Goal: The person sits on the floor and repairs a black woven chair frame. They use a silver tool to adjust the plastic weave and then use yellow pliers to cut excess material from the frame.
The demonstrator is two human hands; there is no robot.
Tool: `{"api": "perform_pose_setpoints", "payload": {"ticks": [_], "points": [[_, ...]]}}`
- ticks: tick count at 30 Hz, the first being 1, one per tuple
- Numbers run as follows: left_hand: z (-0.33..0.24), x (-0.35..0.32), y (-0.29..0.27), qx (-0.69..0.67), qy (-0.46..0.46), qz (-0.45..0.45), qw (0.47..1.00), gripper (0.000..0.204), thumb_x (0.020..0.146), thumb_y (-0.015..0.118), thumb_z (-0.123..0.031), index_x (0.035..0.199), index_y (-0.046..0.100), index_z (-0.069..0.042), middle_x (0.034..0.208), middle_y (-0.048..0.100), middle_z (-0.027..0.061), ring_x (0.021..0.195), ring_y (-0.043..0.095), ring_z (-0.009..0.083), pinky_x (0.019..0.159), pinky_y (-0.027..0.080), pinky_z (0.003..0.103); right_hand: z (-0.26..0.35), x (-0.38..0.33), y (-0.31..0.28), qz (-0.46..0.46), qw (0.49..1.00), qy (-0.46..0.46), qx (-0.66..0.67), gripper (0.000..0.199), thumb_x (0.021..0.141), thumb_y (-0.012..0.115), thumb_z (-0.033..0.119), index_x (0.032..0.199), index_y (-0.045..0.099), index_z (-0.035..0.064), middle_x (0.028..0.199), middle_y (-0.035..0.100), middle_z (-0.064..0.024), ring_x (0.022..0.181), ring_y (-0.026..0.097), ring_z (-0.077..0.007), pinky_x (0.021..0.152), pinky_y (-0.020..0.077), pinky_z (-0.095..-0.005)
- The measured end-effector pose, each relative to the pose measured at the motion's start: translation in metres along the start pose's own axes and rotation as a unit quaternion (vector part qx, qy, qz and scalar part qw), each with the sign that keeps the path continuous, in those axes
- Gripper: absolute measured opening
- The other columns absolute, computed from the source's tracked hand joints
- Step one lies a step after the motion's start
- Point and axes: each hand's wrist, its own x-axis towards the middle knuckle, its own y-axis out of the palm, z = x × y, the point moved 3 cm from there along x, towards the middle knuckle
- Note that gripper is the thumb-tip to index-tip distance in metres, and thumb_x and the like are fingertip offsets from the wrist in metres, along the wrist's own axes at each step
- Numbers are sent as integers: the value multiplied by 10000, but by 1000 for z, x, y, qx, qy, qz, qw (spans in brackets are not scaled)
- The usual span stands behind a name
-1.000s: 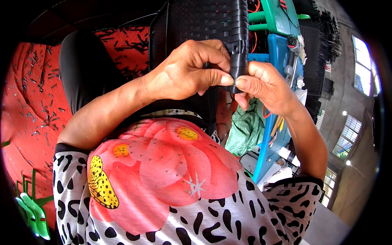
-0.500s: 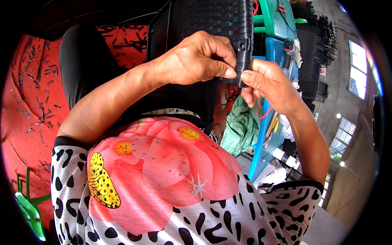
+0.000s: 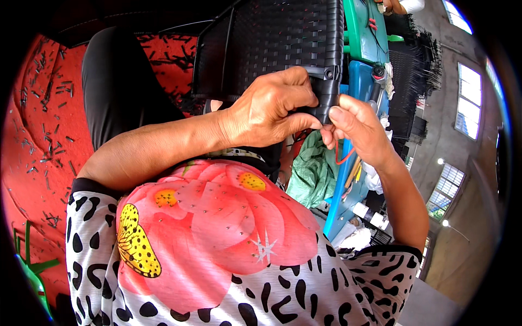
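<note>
A black woven panel (image 3: 277, 43) of flat plastic strips stands in front of me, its right edge a frame wrapped in the same strip. My left hand (image 3: 274, 108) is closed at the panel's lower right corner, thumb and fingers pinched against the wrapping. From the other side, my right hand (image 3: 359, 127) presses thumb and fingertips on the same corner. The fingers partly hide the strip between them. Below my right fingers hangs a thin red loop (image 3: 345, 157); whether the hand holds it, I cannot tell.
Blue (image 3: 340, 198) and green (image 3: 367, 32) plastic furniture stands on the right, with a green sack (image 3: 311, 173) below. Another person's hand (image 3: 394, 5) shows at the top right. Black strip scraps litter the red floor covering (image 3: 32, 163); a green plastic piece (image 3: 35, 277) lies lower left.
Both hands and the panel's corner have come down a little, toward me. The left fingers have shifted on the corner. Another person's hand has come into view at the top right.
</note>
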Motion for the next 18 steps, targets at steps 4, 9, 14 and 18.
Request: {"api": "perform_pose_setpoints", "payload": {"ticks": [4,9,14,18], "points": [[0,0,1,-1,20,-3,1000,234,724,713,-120,843,584,36,764,489,112,662,495,217,574,421,305,-3,-1,0,4,999,30,42,403,900,478,393,793,522,7,654,544,-46,569,533,-98,520,449,-223],[-6,2,1,46,33,-6,998,218,704,709,-86,836,585,35,755,486,123,654,508,238,572,427,323,7,0,-2,-13,996,48,-68,425,880,503,405,736,521,6,615,538,-44,559,526,-91,515,438,-224],[-7,1,2,58,35,-25,997,223,685,711,-70,838,588,37,762,494,127,647,516,238,565,431,317,11,-6,-1,-90,987,0,-136,314,844,593,295,754,523,3,630,544,-49,583,532,-78,523,436,-220],[-6,-4,3,36,16,-67,997,234,682,716,-57,859,594,35,782,502,119,634,506,217,552,430,298,7,-15,10,-197,962,-166,-94,273,732,707,37,922,517,-9,821,572,-80,666,567,-91,605,488,-229]]}}
